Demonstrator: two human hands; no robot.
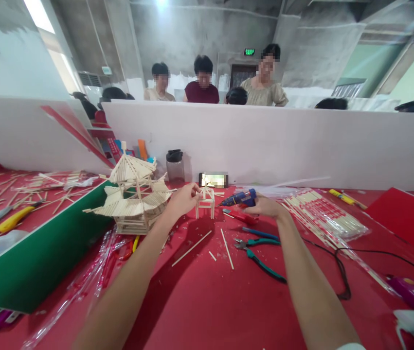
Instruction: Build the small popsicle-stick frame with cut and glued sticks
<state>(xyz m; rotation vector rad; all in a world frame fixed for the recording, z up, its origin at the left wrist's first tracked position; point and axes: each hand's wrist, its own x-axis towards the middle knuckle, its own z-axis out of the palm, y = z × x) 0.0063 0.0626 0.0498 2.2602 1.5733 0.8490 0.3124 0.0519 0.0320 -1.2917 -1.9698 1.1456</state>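
Observation:
My left hand (189,194) has its fingers closed at the top left of a small wooden stick frame (206,204) that stands on legs on the red table. At the right, my right hand (267,206) is closed round the rear of a blue hot glue gun (241,198), its nozzle pointing left toward the frame. A red utility knife (241,215) lies just below the glue gun. Left of the frame rises a tiered pavilion model (134,199) of thin sticks. Cut sticks (227,249) and green-handled cutting pliers (261,253) lie nearer to me.
A phone (213,180) leans at the back beside a dark-lidded bottle (175,166). Bagged sticks (325,214) and a black cable (340,262) lie right. A green board (49,253) stands left. Several people are beyond the white partition (265,146).

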